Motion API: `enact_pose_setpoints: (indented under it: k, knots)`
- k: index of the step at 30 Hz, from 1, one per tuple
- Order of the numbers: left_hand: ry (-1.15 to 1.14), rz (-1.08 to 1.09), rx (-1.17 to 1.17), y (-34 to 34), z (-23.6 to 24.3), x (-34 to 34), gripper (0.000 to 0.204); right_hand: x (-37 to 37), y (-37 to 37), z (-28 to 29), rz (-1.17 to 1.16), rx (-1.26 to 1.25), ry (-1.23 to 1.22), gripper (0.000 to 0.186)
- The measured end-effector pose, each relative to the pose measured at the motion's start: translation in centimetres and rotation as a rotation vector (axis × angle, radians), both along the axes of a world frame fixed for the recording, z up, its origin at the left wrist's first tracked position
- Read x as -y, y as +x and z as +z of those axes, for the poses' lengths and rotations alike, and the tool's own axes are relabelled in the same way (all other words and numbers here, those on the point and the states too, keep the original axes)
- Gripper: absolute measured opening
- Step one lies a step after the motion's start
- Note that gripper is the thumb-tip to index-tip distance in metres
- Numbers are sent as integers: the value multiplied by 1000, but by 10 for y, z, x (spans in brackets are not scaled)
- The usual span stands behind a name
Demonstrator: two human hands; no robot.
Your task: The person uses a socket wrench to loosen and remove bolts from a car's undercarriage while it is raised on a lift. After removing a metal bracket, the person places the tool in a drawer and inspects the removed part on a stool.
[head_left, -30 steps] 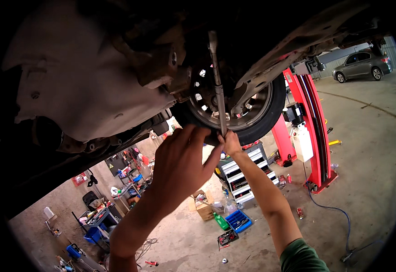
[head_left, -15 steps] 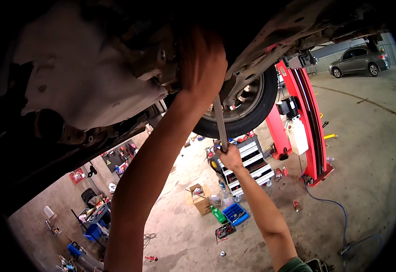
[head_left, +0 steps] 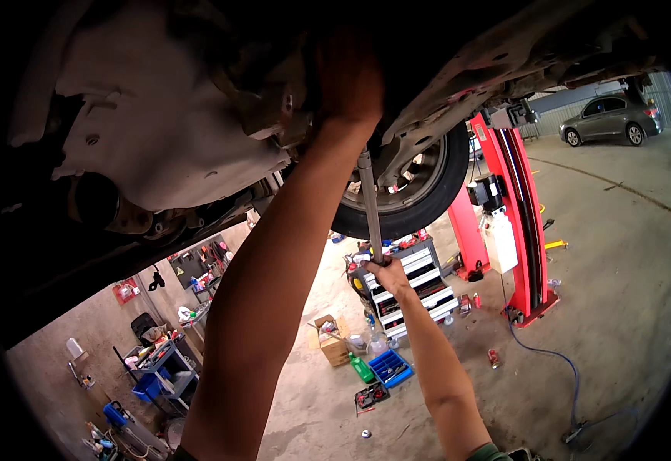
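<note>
Overhead is the underside of a raised car, with a pale panel at left and a wheel beyond. My left hand reaches up into the dark among the car's parts, near the top of a long metal bar. Shadow hides its fingers, so I cannot see what they touch. My right hand is closed around the bar's lower end, with the arm stretched up from below. The bar stands nearly upright and has a jointed head just under my left wrist.
A red lift post stands at right, with a blue hose on the floor. Beyond my hands are a drawer tool chest, a cardboard box, a green bottle and a blue tray. A tool cart stands at left.
My left hand has moved deeper into the shadow, exposing the bar's jointed head. My right hand and the bar's lower end sit slightly lower in view. The view has shifted a little.
</note>
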State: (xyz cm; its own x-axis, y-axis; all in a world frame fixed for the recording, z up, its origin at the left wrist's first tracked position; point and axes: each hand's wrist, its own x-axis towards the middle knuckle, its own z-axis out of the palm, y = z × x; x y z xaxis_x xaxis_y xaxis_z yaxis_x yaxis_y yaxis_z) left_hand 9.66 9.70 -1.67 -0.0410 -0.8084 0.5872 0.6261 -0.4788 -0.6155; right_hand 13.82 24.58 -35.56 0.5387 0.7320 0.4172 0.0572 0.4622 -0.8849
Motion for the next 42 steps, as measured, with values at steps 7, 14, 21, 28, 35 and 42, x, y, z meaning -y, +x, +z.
enact_pose_setpoints:
  k: [7,14,21,28,35,42]
  knots:
    - [-109,124,71,10,4,0,44,-20,1,-9,-97,-22,101,31]
    - [-158,148,85,4,6,6,36,-19,-9,-8,-251,6,-18,39]
    - [-166,109,89,7,9,8,37,-6,-13,-5,-272,6,-78,46]
    - [-136,99,111,7,10,6,37,7,-16,-2,-235,13,-153,36]
    - [-97,88,119,7,12,4,36,27,-26,6,-257,-12,-172,35]
    - [-42,93,114,5,6,10,35,16,-20,-6,-241,-9,-186,44]
